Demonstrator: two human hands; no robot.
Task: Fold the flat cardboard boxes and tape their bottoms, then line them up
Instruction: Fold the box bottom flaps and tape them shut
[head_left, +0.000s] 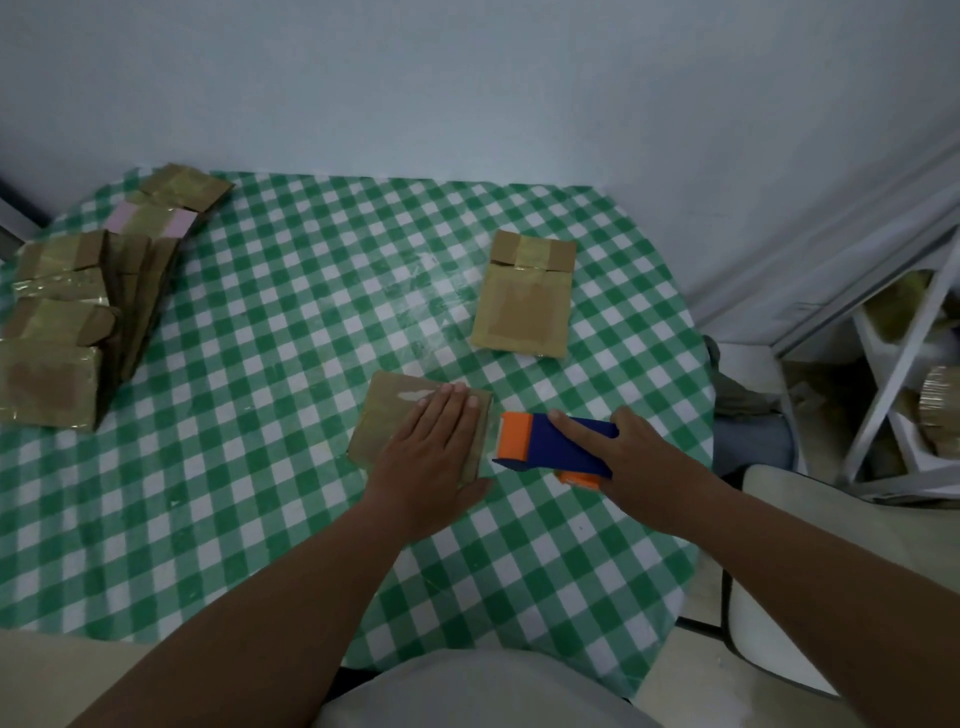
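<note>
Cardboard, brown and taped, lies flat under the left hand (434, 447): this small flat cardboard box (384, 421) sits near the middle of the round table with the green-and-white checked cloth (291, 322), and the hand presses down on its right half with fingers straight and together, the fingertips reaching the box's far edge. Just beside the box's right edge, the right hand (636, 462) grips a blue and orange plastic tape dispenser (550, 447), the forefinger stretched along its blue top and the other fingers curled round the body. The dispenser's orange front end points toward the box and stands close against its right side; whether the two touch cannot be told.

Farther back on the cloth, well apart from both hands, a second flat brown cardboard box with glossy tape across its flaps (524, 293) lies alone. At the table's left edge a leaning stack of taped flat cardboard boxes (67, 332) rests, one piece there showing a pink face. To the right of the table stands a white shelf frame (904, 364).
</note>
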